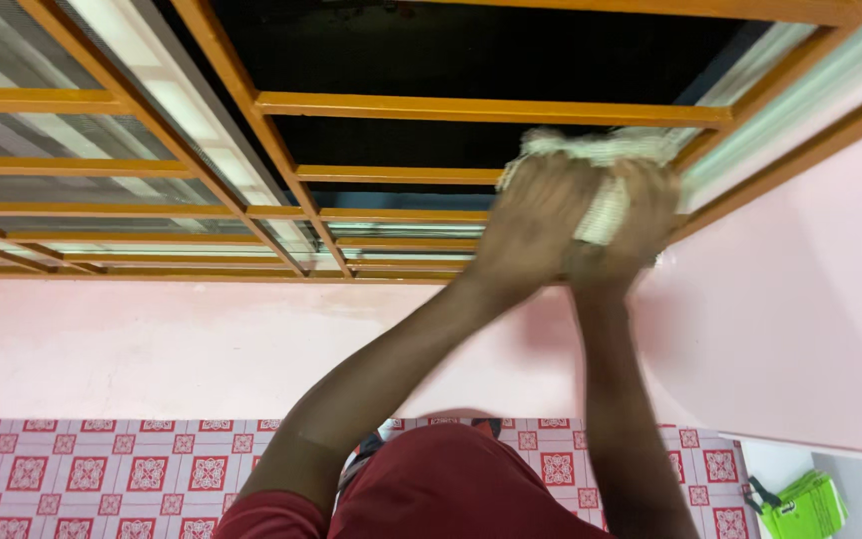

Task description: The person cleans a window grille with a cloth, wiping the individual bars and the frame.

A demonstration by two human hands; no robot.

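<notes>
— Red shirt (441, 494) sits lowest in the frame, closest to us. What are the two arms doing?

— Both reach up to the upper right of the frame. The left hand (536, 225) and the right hand (626, 235) press a pale cloth (601, 150) against the orange window bars (491, 108).

— Are the fingers shut?

— They look curled around the cloth, but the hands are blurry, so I can't tell how tight.

— How much is wiped?

— Hard to say. The cloth is at the right corner of the window. The bars on the left look untouched by it now, so maybe lots is left.

— What else?

— A pink wall (102, 349), a red patterned floor (102, 469), and a green bag (800, 504) at lower right.
</notes>
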